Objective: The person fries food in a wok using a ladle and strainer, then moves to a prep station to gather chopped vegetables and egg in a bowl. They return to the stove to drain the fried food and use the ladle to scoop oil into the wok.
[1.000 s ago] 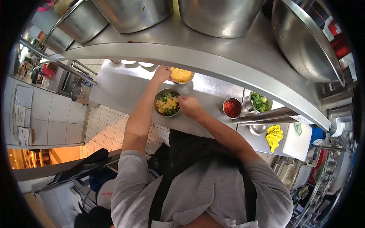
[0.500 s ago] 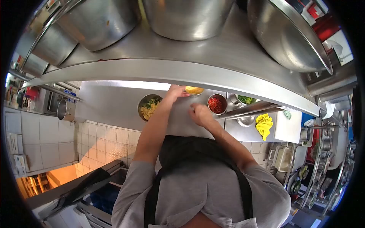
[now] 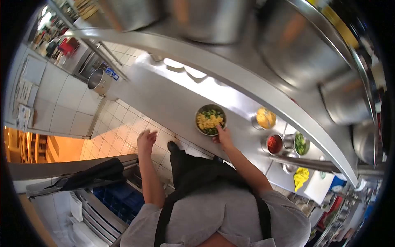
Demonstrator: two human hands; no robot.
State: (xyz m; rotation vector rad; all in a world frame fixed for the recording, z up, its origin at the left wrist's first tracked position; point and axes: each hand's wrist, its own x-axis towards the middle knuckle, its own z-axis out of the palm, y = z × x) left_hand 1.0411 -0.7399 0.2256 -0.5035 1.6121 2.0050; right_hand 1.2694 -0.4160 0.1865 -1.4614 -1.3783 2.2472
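Note:
A round metal bowl [image 3: 200, 128] holding yellow pieces and chopped green leaves stands on the steel counter, near its front edge. My right hand [image 3: 224, 137] is at the bowl's lower right side, thumb at the rim and fingers at the outside, gripping it. Off to the left, my left hand [image 3: 147, 140] hangs in the air over the tiled floor, fingers apart and holding nothing.
Right of the bowl stand a container of yellow food [image 3: 266, 118], one of red pieces [image 3: 274, 143] and one of green pieces [image 3: 301, 144]. A yellow cloth [image 3: 301, 178] lies beside a white board [image 3: 319, 186]. A steel shelf [image 3: 230, 84] with large pots overhangs the counter.
My view has turned toward the left. My right hand has gone from beside the red container to the bowl's rim. My left hand has left the yellow container and swung left, off the counter.

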